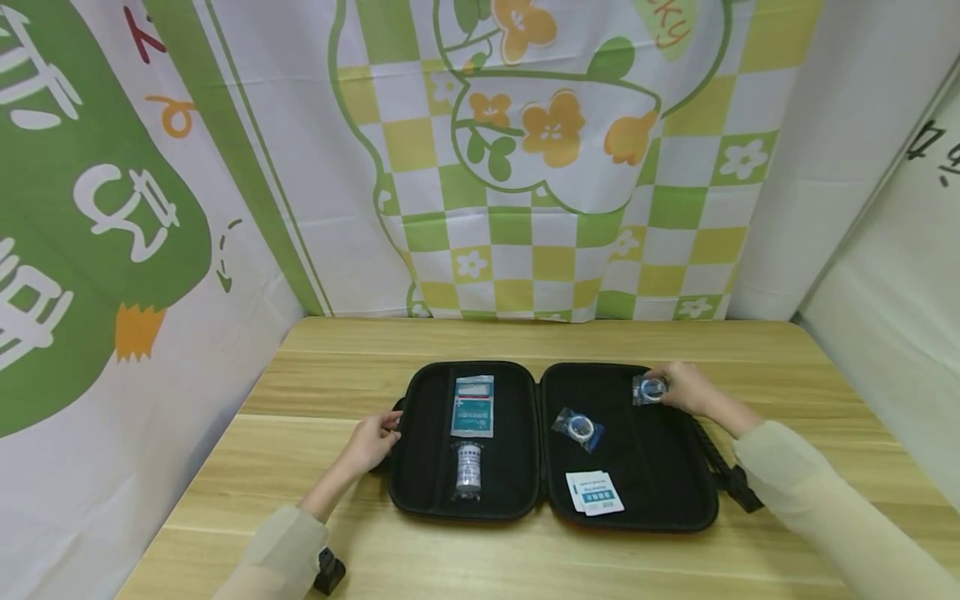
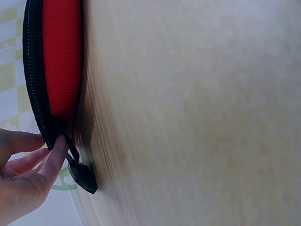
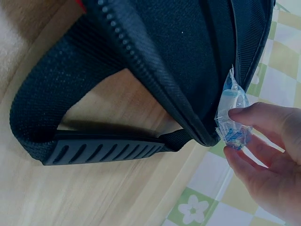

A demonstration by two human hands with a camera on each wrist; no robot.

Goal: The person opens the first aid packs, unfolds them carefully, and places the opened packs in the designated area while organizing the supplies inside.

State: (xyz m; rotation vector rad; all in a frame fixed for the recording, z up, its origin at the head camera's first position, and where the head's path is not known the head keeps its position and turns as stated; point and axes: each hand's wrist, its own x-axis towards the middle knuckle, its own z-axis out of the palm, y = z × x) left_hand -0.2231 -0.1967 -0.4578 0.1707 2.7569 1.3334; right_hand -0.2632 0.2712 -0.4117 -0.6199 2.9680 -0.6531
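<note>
1 wrapped roll [image 1: 651,389] is pinched in the right hand [image 1: 688,388] at the case's [image 1: 667,487] far right corner; grip lightly, while the left hand [image 1: 372,442], pinching the left rim [image 2: 32,80], should steady the case.

"cky" readable on the curtain [image 1: 562,192] past the back edge of the worktop [image 1: 420,558] — cropped. White cross [image 1: 459,402] on the teal pack [image 1: 474,412]; print there, on white packs [image 1: 596,493] and roll [image 1: 468,468] — too small to read.

Back curtain [image 1: 525,225]: green-yellow checks, orange flowers [image 1: 553,129] blazing!
Left drape [image 1: 176,258]: green over white!
Tabletop [image 1: 525,567]: pale woodgrain, softly gleaming!
</note>
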